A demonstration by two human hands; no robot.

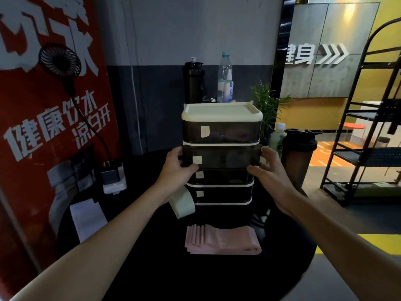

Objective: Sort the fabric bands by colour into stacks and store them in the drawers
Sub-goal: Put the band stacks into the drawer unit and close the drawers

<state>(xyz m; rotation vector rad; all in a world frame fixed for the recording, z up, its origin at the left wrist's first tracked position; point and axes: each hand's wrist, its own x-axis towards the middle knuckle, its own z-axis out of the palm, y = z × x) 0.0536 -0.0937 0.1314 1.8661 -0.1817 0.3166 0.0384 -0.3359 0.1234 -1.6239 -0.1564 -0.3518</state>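
The second drawer (223, 158) juts out of the tower (221, 110). The left hand (176, 168) grips its 9 o'clock end, and the right hand (269, 170) is spread flat at its 3 o'clock end. The pink stack (221, 240) lies on the desk (195, 279) at 6 o'clock, with a green band (182, 203) at 7. An uneven pull could jam the drawer, or rock the tower into the shaker (300, 155) at 3 o'clock.

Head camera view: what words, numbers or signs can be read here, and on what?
"健康饮水 凉白开": white characters on the red banner.
"健身" (first character part hidden) plus three arrowheads: wall sign.
Big characters atop the banner: cropped, unreadable.
Drawer labels, water bottle label: too blurred.
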